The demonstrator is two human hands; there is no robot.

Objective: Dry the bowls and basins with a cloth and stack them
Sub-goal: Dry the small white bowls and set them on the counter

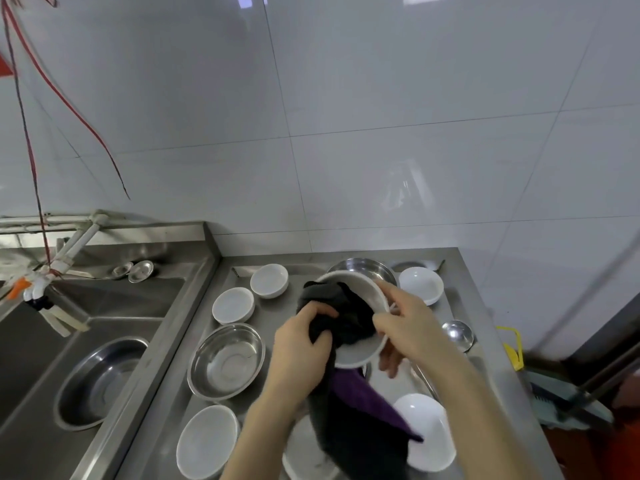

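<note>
My right hand [410, 325] grips the rim of a white bowl [360, 353], tilted and lifted above the steel counter [166, 403]. My left hand [304, 344] holds a black and purple cloth [349, 420] bunched inside that bowl; its long end hangs down over the counter. Around them stand several white bowls, one at the back [269, 280], one at front left [207, 441] and one at front right [427, 431]. A steel basin [227, 362] sits left of my hands and another [363, 268] behind the held bowl.
A steel sink [114, 303] lies to the left with a basin [100, 379] in it and a tap [41, 282] above. A small steel bowl [458, 335] sits at the counter's right edge. Tiled wall behind; a yellow-handled tool [512, 348] stands off the right side.
</note>
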